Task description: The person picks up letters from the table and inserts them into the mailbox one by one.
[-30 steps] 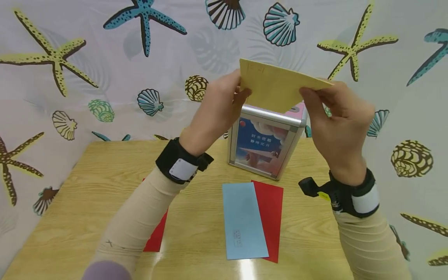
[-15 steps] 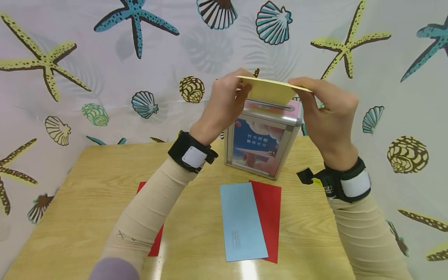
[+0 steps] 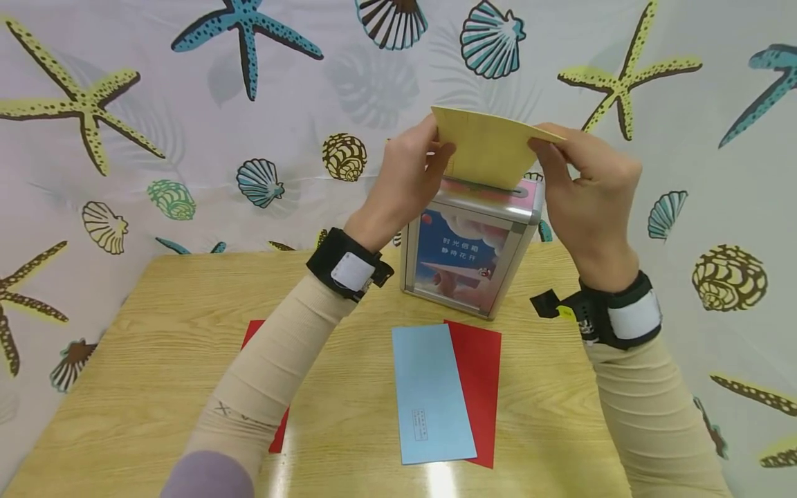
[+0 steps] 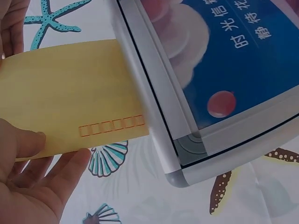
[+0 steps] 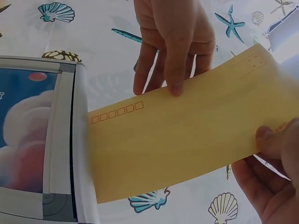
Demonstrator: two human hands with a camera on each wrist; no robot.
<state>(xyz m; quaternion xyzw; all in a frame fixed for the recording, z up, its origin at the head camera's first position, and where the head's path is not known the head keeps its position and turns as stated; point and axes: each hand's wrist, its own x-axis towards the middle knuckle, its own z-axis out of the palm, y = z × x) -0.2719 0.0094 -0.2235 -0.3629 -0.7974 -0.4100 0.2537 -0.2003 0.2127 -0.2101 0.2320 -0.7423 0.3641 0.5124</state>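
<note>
Both hands hold a yellow envelope (image 3: 486, 146) above a metal-framed letter box (image 3: 463, 252) with a pink top. My left hand (image 3: 407, 169) pinches its left edge between thumb and fingers. At its right edge, my right hand (image 3: 591, 190) pinches it the same way. The envelope's lower edge meets the slot in the box top; how deep it sits there I cannot tell. In the left wrist view, printed red squares run along one edge of the envelope (image 4: 70, 93). The right wrist view shows the thumbs on the envelope's near face (image 5: 187, 135).
A light blue envelope (image 3: 429, 394) lies over a red envelope (image 3: 482, 394) on the wooden table (image 3: 349, 415), in front of the box. Another red piece (image 3: 280, 432) is partly hidden beneath the left forearm. Behind the table hangs a shell-and-starfish cloth (image 3: 205, 138).
Both hands have brought the yellow envelope down and back to the box's slot. Half a second ago it tilted flatter; now its upper edge is raised again and more of its face shows.
</note>
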